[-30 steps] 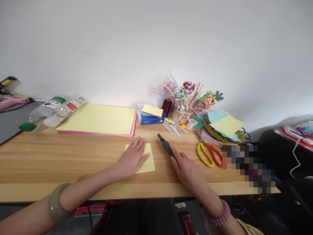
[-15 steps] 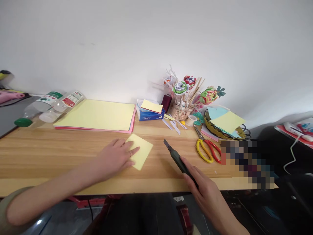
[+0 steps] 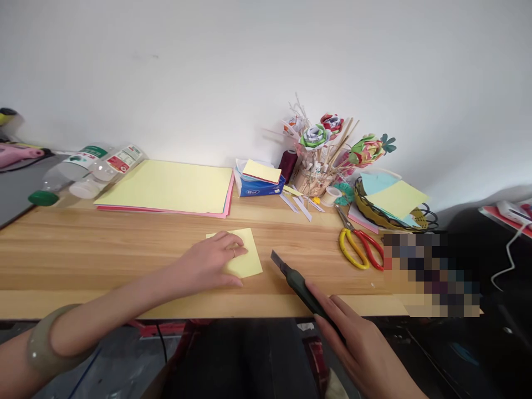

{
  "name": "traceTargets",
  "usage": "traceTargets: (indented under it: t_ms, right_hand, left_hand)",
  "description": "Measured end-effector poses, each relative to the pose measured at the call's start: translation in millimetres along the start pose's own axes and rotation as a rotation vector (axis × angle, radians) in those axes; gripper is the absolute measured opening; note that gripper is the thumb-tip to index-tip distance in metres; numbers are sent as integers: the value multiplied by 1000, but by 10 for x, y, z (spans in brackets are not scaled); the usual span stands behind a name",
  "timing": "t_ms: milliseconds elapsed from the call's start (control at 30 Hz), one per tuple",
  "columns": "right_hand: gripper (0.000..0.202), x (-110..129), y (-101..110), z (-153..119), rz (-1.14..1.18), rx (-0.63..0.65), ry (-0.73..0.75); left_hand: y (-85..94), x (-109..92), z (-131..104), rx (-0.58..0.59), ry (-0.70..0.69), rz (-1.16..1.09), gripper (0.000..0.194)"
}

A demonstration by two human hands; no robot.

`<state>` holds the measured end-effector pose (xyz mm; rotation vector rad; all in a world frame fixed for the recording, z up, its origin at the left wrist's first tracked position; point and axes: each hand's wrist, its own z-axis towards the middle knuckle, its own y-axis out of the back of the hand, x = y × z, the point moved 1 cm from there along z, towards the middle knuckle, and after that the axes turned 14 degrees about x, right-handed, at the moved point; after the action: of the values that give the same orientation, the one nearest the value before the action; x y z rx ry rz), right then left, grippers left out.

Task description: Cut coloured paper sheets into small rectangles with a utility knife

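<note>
Under the spread fingers of my left hand (image 3: 218,257) lies a square sheet of yellow paper (image 3: 252,257) on the wooden table (image 3: 124,244). The hand rests on the sheet's left part and hides some of it. My right hand (image 3: 351,330) is wrapped round a dark green utility knife (image 3: 300,285). Its bare blade points up and to the left, just right of the sheet and apart from it.
Behind stand a stack of coloured paper (image 3: 174,185), a blue tissue pack (image 3: 260,188) and a holder with paper flowers (image 3: 313,177). Scissors (image 3: 353,244) lie right, near a basket (image 3: 366,213). Two plastic bottles (image 3: 93,172) lie at left. A blurred patch covers the table's right end.
The yellow sheet has turned under my left hand, and its edges now run at a different angle. My right hand holds the knife a little lower, its blade nearer the sheet.
</note>
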<state>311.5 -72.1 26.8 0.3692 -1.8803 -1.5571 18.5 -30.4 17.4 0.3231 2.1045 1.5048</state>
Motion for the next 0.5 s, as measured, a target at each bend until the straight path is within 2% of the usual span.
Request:
traceTargets:
  t_ms: [133, 300, 500]
  right_hand:
    - [50, -20, -10, -82, -1, 27, 57]
    - [48, 13, -24, -150, -3, 96, 99]
    - [42, 115, -62, -92, -233, 68, 141]
  left_hand:
    - [11, 34, 5, -24, 16, -73, 53]
    - [4, 107, 12, -93, -54, -136, 36]
    - [14, 115, 24, -154, -85, -180, 26]
